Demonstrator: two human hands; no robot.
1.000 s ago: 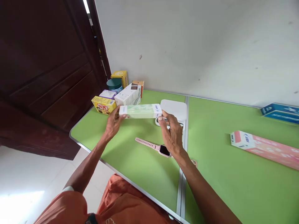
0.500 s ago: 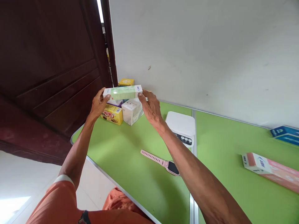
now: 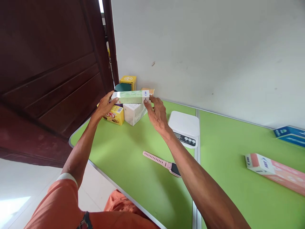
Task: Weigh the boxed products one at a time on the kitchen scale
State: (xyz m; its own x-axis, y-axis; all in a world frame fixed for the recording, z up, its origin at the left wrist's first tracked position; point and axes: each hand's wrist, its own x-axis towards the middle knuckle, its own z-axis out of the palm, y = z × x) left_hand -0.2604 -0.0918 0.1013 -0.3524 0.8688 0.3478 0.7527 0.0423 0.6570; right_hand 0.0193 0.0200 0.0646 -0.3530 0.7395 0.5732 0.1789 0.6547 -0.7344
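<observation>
A long, slim green-and-white carton [image 3: 130, 97] lies level between my two hands, over the group of packages at the back left. My left hand [image 3: 105, 105] is closed on its left end, the thumb on the front face. At the other end my right hand [image 3: 156, 113] pinches the carton between thumb and fingers. Directly beneath is a white box [image 3: 134, 114], partly covered by the carton; whether the two touch I cannot tell. Beside it stands a yellow snack box [image 3: 116, 116], and behind are a dark green lid [image 3: 123, 87] and another yellow box [image 3: 128, 80].
A white kitchen scale [image 3: 184, 125] sits right of my right hand. Nearer lies a pink-strapped smartwatch [image 3: 175, 169], partly behind my right forearm. A pink carton [image 3: 276, 170] and a blue box [image 3: 290, 135] lie at the right. The wall [image 3: 202, 54] borders the green table [image 3: 124, 159].
Both hands have carried the green-and-white carton left and back, from in front of the packages to over them. In the last half second it dipped slightly. The camera view has shifted too.
</observation>
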